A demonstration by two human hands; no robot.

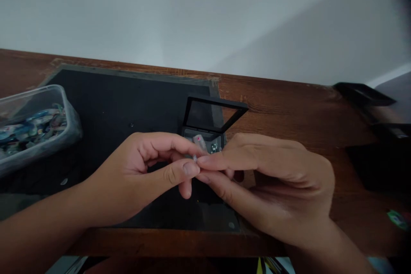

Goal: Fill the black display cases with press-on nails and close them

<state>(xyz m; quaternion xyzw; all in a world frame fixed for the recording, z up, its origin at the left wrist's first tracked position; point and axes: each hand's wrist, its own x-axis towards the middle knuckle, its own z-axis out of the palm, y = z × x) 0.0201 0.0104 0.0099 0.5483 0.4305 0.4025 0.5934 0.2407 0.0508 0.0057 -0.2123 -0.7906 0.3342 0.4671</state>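
My left hand [144, 175] and my right hand [272, 180] meet at the fingertips over the black mat. Between the pinched tips of both hands is a tiny pale piece [195, 158], mostly covered by the fingers, so its shape is unclear. Just behind the fingertips lies an open black case [215, 113] with a framed, see-through lid tilted up. Inside its base are a small clear packet [199, 142] with a pink mark and some small shiny bits [214, 148]. The front of the case is hidden by my hands.
A clear plastic tub [72, 124] full of small packets stands at the left. The black mat [128, 94] is taped to the wooden table [282, 107]. Dark objects [366, 94] sit at the right, with a green wrapper [397, 219] nearer the front. A pale wall rises behind.
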